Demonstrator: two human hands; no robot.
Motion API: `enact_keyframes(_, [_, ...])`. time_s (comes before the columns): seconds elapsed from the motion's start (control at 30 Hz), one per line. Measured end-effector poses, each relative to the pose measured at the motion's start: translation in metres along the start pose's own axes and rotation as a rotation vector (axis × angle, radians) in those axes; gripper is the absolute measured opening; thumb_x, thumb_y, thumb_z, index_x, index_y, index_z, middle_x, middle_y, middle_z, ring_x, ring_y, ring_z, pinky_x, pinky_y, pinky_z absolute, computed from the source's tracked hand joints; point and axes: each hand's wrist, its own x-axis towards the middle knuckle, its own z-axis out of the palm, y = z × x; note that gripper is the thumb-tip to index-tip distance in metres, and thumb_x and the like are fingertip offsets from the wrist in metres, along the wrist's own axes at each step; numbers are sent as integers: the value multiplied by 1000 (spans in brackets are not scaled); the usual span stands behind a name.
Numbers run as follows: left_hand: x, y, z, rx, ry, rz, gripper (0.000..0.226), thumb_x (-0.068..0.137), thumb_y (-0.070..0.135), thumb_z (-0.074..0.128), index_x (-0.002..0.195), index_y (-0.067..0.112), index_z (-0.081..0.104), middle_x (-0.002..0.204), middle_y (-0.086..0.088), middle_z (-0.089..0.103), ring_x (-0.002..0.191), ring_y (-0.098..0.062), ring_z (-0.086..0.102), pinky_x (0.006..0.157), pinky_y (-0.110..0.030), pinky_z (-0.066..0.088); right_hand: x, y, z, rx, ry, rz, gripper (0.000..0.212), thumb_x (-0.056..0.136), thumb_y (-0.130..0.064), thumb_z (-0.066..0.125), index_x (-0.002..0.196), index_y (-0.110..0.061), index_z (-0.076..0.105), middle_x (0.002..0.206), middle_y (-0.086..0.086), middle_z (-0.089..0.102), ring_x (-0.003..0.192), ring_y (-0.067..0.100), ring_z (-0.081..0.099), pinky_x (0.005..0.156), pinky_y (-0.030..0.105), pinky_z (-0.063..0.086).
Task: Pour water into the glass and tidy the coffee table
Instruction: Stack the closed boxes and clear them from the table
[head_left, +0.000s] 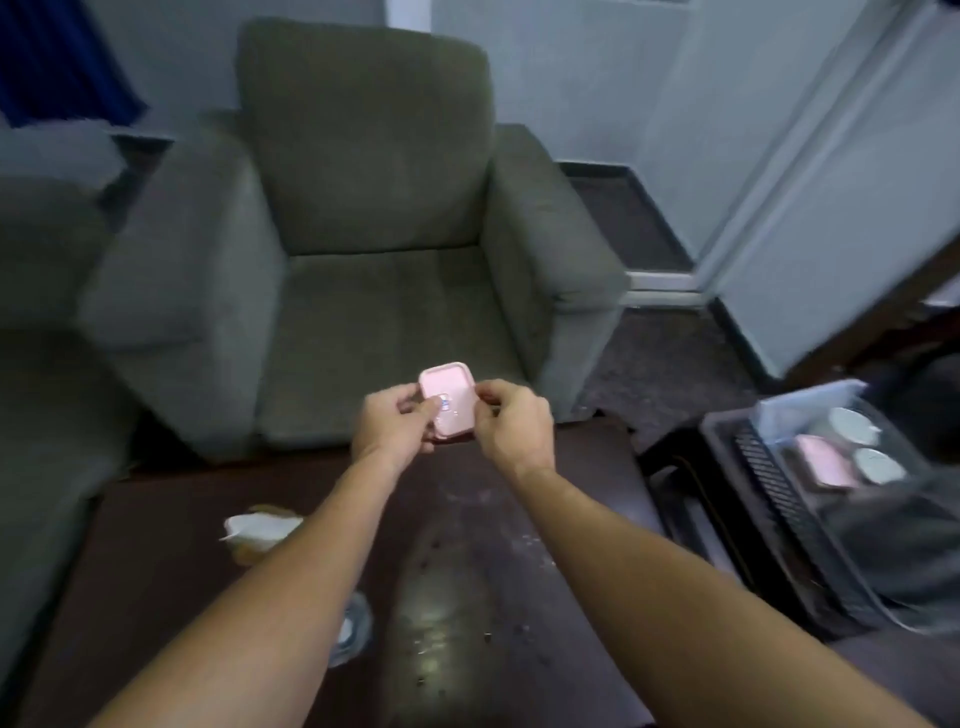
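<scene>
A small pink box (452, 400) with a lid is held up over the far edge of the dark coffee table (493, 571). My left hand (395, 426) grips its left side with the thumb on top. My right hand (511, 426) pinches its right edge. On the table's left part lies a crumpled white tissue (262, 530). A clear glass (353, 629) shows partly beneath my left forearm near the table's front. Crumbs and wet spots dot the tabletop's middle.
A grey armchair (374, 249) stands directly behind the table, and another grey seat (47, 364) is at the left. At the right a black bin (810, 519) holds a pink box and two round white lids. Dark carpet and a pale wall lie beyond.
</scene>
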Motion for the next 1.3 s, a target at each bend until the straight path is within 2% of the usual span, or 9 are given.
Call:
enact_keyframes(0.13, [-1, 4, 76, 6, -100, 32, 57, 94, 10, 71, 147, 16, 51, 81, -7, 69, 61, -19, 65, 43, -21, 54, 22, 45, -45, -68, 61, 79, 30, 86, -21, 60, 110, -26, 78, 100, 9, 78, 100, 33, 70, 84, 39, 58])
enact_keyframes(0.4, [-27, 16, 243, -9, -320, 2, 42, 93, 5, 70, 133, 18, 64, 73, -8, 68, 54, -15, 63, 47, -26, 58, 46, 162, -157, -169, 158, 226, 29, 82, -21, 61, 103, -27, 80, 98, 2, 79, 100, 25, 73, 86, 35, 57])
enact_keyframes(0.53, [-42, 30, 326, 49, -386, -2, 45, 92, 9, 72, 135, 20, 63, 79, -10, 73, 60, -21, 68, 64, -40, 63, 61, 214, -213, -190, 220, 327, 28, 83, -17, 61, 102, -26, 80, 98, -2, 80, 98, 20, 72, 86, 31, 56])
enact_keyframes(0.6, [-52, 35, 366, 112, -397, 7, 40, 90, 15, 73, 129, 24, 67, 80, -8, 76, 58, -21, 70, 62, -41, 64, 67, 238, -238, -200, 256, 390, 29, 84, -14, 60, 102, -25, 81, 101, 0, 79, 101, 23, 70, 87, 30, 54])
enact_keyframes(0.7, [-60, 41, 420, 305, -422, 105, 26, 77, 40, 67, 103, 35, 71, 71, 5, 76, 67, -23, 75, 71, -41, 64, 78, 269, -271, -211, 354, 500, 33, 83, -10, 59, 104, -22, 81, 103, 4, 78, 105, 29, 68, 90, 32, 53])
enact_keyframes(0.83, [-63, 49, 471, 520, -445, 175, 37, 77, 48, 66, 111, 36, 73, 91, 2, 78, 85, -27, 75, 85, -35, 59, 93, 303, -294, -191, 372, 627, 27, 78, -9, 59, 94, -17, 79, 92, 11, 75, 96, 35, 67, 84, 38, 56])
enact_keyframes(1.07, [-56, 37, 510, 786, -436, 167, 40, 80, 51, 75, 112, 27, 76, 109, -7, 75, 107, -30, 69, 75, -31, 45, 110, 346, -286, -244, 297, 697, 23, 81, -11, 61, 101, -16, 71, 101, 13, 73, 110, 35, 65, 105, 46, 47])
enact_keyframes(1.2, [-52, 42, 522, 993, -421, 295, 46, 86, 43, 75, 122, 16, 69, 124, -12, 69, 118, -33, 64, 86, -35, 51, 116, 362, -283, -201, 271, 744, 22, 87, -5, 60, 103, -12, 73, 106, 15, 72, 102, 32, 67, 76, 28, 45])
enact_keyframes(1.3, [-52, 47, 529, 1133, -434, 333, 48, 84, 34, 79, 125, 12, 65, 130, -11, 66, 121, -31, 63, 90, -34, 51, 117, 367, -278, -147, 291, 772, 24, 88, -5, 60, 106, -13, 74, 109, 14, 71, 97, 30, 63, 74, 28, 41])
